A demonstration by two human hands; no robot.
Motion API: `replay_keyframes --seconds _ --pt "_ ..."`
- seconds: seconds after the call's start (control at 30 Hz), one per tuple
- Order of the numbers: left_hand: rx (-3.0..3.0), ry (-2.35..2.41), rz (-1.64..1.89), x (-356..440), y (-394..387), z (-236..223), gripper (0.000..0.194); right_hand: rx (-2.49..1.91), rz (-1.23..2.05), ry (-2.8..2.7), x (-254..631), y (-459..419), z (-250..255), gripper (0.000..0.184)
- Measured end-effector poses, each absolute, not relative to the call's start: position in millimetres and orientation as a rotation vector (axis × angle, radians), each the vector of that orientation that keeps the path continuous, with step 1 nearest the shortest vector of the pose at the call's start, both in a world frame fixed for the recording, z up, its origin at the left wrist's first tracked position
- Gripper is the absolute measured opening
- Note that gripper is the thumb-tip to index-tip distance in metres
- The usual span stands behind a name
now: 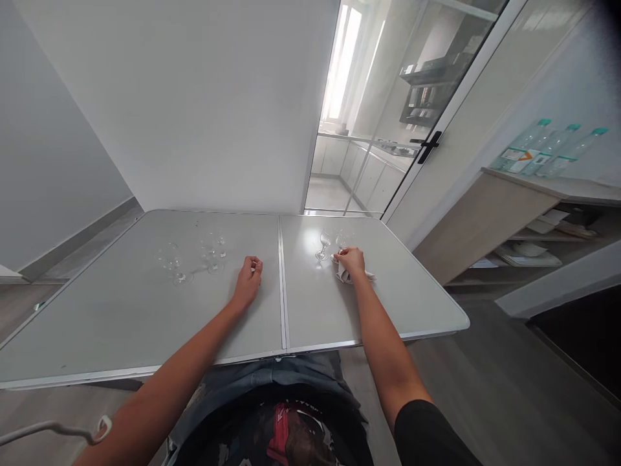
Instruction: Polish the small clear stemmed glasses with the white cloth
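Note:
My left hand (249, 279) hovers over or rests on the table left of its seam, fingers loosely curled, with nothing visible in them. A stemmed glass (342, 240) on the right half has its lower part in the pinched fingers of my right hand (353, 261). Just left of it a second stemmed glass (323, 246) stands upright. Under and beside my right hand lies a crumpled pale cloth (345, 276), partly hidden by the wrist. On the left half stand several clear stemmed glasses, among them a front glass (180, 275) and another glass (213, 262).
The grey folding table (233, 330) has a metal seam and edging. Its far side meets a white wall (218, 116) and a glazed door (378, 123). At the right, a wooden shelf unit (451, 220) carries several plastic bottles (548, 152). A white cable (53, 427) hangs at lower left.

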State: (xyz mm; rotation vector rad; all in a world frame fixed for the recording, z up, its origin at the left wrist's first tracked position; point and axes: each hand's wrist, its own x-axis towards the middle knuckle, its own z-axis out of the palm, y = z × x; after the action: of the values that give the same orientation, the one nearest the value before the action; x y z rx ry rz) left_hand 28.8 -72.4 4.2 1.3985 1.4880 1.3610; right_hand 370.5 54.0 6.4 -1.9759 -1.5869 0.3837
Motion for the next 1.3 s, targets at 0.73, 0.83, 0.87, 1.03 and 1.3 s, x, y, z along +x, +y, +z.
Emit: replay_keyframes --seconds 0.73,0.83,0.87,1.03,1.3 --pt "1.51 1.694 1.595 22 -77 5 0.028 -2.216 0.327 -1.722 387 -10 9 0.064" --pt "1.453 1.891 1.785 14 -80 12 0.025 -2.234 0.211 -1.663 379 -38 -1 0.07" --pt "1.434 1.938 1.853 11 -81 14 0.023 -2.238 0.171 -1.621 376 -45 -3 0.071" --pt "1.336 2.058 2.211 -4 -83 23 0.015 -2.203 0.119 -1.546 360 -58 2 0.071" --pt "1.327 2.01 2.192 -17 -85 35 0.059 -2.307 0.05 -1.291 358 -79 17 0.063"
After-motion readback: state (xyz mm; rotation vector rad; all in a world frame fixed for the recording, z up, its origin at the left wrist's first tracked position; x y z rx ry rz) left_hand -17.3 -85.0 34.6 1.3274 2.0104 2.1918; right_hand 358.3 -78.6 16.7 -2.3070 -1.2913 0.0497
